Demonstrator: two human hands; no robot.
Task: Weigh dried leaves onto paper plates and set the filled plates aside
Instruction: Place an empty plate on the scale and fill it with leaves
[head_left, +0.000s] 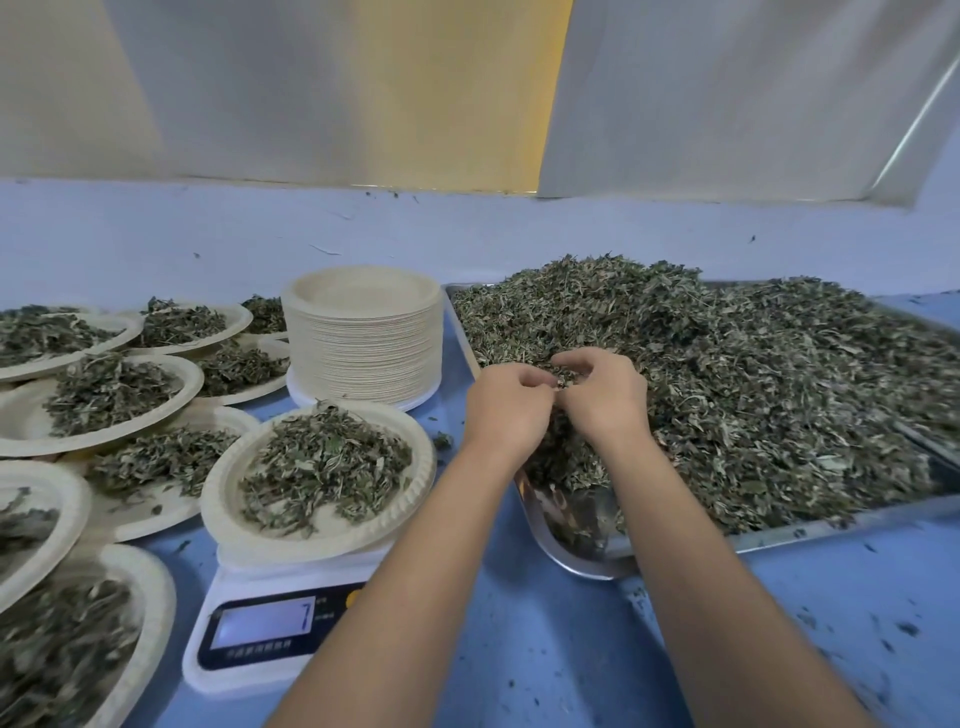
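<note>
Blue table; tray mostly hidden under leaves

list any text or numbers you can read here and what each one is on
"7": on the lit display of the scale, at its right end; any other digits are washed out.
Row of small white print under the display: too blurred to read.
Small marks beside the yellow button: too small to read.
No text shows on the stack of paper plates or the tray of dried leaves.
</note>
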